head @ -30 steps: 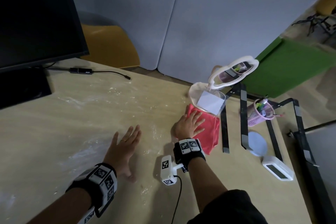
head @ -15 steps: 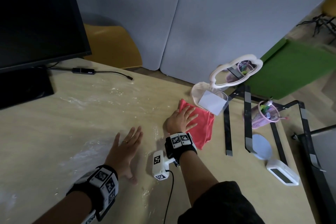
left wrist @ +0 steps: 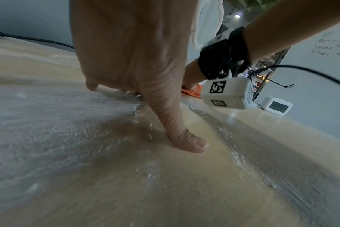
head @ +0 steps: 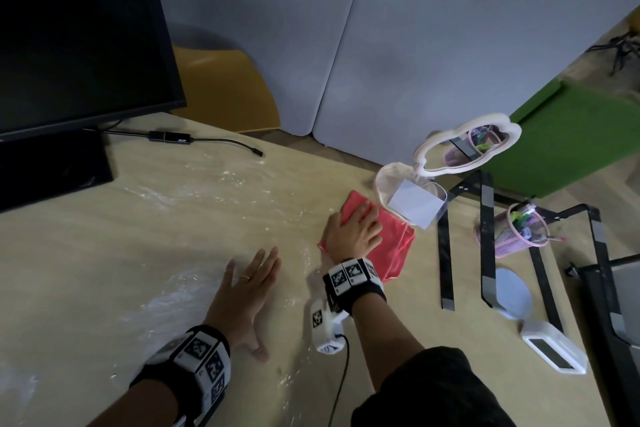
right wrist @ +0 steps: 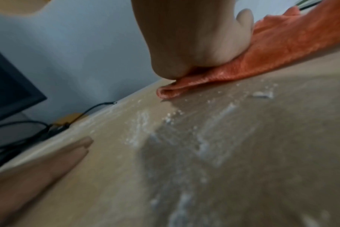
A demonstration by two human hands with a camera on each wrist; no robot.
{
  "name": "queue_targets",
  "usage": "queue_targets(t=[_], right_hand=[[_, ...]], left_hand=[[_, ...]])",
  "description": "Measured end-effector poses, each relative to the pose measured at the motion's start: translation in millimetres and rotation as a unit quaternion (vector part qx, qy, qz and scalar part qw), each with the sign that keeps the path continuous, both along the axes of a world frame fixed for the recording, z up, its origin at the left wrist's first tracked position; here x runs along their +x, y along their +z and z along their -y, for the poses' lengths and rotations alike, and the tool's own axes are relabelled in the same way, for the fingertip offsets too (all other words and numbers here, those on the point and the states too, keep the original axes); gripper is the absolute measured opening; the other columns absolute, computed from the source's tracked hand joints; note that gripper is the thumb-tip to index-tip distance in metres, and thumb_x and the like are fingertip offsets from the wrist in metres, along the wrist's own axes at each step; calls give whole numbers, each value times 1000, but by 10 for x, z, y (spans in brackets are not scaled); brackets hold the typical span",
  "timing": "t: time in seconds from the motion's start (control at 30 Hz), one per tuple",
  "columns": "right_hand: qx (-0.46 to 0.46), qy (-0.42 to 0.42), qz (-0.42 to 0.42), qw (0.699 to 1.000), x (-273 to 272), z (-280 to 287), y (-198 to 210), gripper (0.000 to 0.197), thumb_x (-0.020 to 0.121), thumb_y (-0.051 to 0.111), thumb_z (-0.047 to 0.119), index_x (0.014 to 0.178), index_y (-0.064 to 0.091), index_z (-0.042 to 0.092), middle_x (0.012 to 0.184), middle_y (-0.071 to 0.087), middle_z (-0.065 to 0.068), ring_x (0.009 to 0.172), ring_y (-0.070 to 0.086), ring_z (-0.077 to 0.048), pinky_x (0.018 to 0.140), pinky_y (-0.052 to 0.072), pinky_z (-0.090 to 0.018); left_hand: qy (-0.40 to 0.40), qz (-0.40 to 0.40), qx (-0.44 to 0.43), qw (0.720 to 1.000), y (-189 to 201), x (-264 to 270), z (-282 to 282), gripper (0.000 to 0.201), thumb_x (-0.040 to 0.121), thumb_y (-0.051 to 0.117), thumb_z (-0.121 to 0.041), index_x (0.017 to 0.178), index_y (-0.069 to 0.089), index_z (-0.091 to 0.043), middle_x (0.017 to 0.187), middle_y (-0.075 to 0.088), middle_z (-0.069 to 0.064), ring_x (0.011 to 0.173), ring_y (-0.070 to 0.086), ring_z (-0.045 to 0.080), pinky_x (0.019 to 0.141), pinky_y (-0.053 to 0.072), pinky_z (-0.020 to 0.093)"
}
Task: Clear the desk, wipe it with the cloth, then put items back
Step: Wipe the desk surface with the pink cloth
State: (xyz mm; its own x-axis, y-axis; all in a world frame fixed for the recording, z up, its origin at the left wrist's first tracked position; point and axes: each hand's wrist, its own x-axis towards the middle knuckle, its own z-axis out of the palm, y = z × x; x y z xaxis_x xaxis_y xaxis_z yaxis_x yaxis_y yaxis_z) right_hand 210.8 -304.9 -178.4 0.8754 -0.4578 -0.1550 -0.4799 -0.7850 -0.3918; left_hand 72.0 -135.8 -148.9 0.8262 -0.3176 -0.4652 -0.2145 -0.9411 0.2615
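A red cloth (head: 394, 246) lies flat on the wooden desk (head: 173, 236), which is streaked with white powder. My right hand (head: 356, 230) presses down on the cloth with straight, spread fingers; the right wrist view shows the palm (right wrist: 194, 46) bearing on the cloth's folded edge (right wrist: 262, 53). My left hand (head: 247, 288) lies flat on the bare desk to the left of the cloth, fingers straight, thumb (left wrist: 177, 130) pressed into the powder. The right wrist (left wrist: 223, 53) and a sliver of the cloth (left wrist: 192, 92) show beyond it.
A black monitor (head: 76, 38) and its cable (head: 207, 140) stand at the back left. On the right edge sit a white cloud-shaped mirror (head: 467, 149), a clear note holder (head: 412, 201), a pink mesh pen cup (head: 519, 232), a black stand (head: 485, 239) and a white clock (head: 554, 350).
My right hand has slid the cloth leftwards across the desk, away from the black stand. My left hand has stayed flat in place.
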Motion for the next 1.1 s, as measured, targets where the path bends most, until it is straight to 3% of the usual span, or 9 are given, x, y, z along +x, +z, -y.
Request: queue_targets(t=[0.1, 0.2, 0.3, 0.43, 0.53, 0.67, 0.93, 1.0, 1.1], right_hand=[[-22, -27, 47, 998, 31, -59, -112, 60, 94, 22, 39, 147, 24, 11, 151, 26, -12, 129, 29, -37, 107, 22, -51], [21, -126, 46, 991, 203, -196, -13, 53, 98, 32, 32, 147, 23, 13, 150, 23, -11, 130, 26, -37, 108, 18, -52], [74, -188, 29, 979, 366, -343, 112, 53, 99, 31, 31, 148, 20, 11, 151, 21, -14, 132, 25, -40, 109, 20, -54], [76, -222, 65, 970, 534, -505, 145, 53, 96, 39, 32, 144, 31, 11, 149, 32, -17, 127, 36, -46, 104, 31, -59], [91, -174, 40, 980, 525, -490, 71, 53, 98, 35, 31, 148, 22, 18, 153, 17, -12, 133, 22, -40, 110, 16, -54], [99, -101, 62, 988, 425, -453, 24, 47, 95, 38, 30, 142, 35, 26, 148, 20, -8, 129, 22, -36, 110, 13, -51], [140, 44, 83, 986, -175, -437, 15, 39, 91, 44, 26, 128, 55, 31, 150, 15, -6, 136, 11, -33, 113, 3, -54], [204, 45, 123, 970, -328, -389, 76, 35, 93, 40, 30, 119, 62, 25, 142, 30, -2, 132, 22, -29, 115, 12, -50], [354, 20, 232, 906, -493, -186, 187, 34, 95, 34, 25, 116, 60, 22, 114, 55, 14, 115, 50, -6, 105, 34, -27]], left_hand=[[7, 5, -14, 1000, -31, 7, -19, 153, 44, 79, -63, 145, -25, -16, 147, -41, -1, 140, -31, 21, 107, -21, 46], [-5, 8, -27, 1000, -92, 17, -47, 151, 39, 76, -69, 139, -29, -28, 146, -44, -5, 139, -33, 21, 107, -26, 44], [1, -3, -4, 1000, -90, 53, -90, 158, 21, 56, -87, 149, -8, -20, 156, -27, 1, 145, -15, 25, 113, -17, 43], [18, 9, -66, 998, -88, -8, -46, 159, 41, 79, -63, 118, -56, -33, 140, -51, -12, 133, -41, 19, 109, -25, 43], [19, 16, -72, 997, -72, -28, -48, 155, 46, 79, -60, 120, -54, -30, 136, -53, -14, 132, -44, 10, 111, -25, 46], [15, 20, -80, 996, -150, -19, -73, 162, 36, 80, -63, 125, -52, -31, 141, -49, -14, 134, -38, 6, 105, -31, 41], [3, 5, -10, 1000, 24, -4, 12, 145, 49, 79, -60, 130, -37, -30, 147, -42, 3, 140, -32, 24, 103, -25, 49], [6, 2, -1, 1000, 48, -11, 15, 146, 50, 79, -60, 132, -37, -28, 147, -42, 3, 140, -31, 24, 104, -24, 49], [9, -1, 4, 1000, 60, -24, -12, 150, 52, 78, -60, 137, -38, -20, 147, -42, 0, 140, -32, 21, 105, -25, 47]])
